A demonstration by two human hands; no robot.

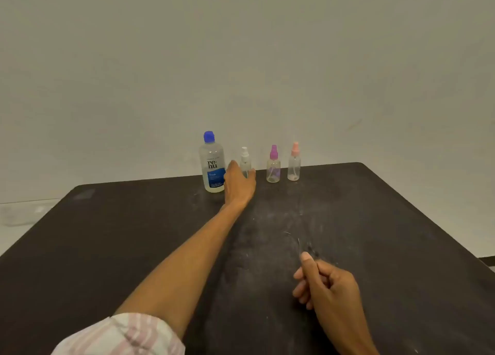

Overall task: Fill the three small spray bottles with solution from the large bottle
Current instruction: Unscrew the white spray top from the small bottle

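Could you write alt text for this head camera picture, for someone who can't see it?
A person's left hand reaches around a white-capped spray bottle on a dark table, between a large blue-capped bottle and two more small spray bottles. The right hand rests loosely curled nearby.

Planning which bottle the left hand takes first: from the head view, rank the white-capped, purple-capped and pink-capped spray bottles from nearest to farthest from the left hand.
1. White-capped spray bottle: right at the left hand, between thumb and fingers.
2. Purple-capped spray bottle: to its right, apart.
3. Pink-capped spray bottle: farthest right in the row.
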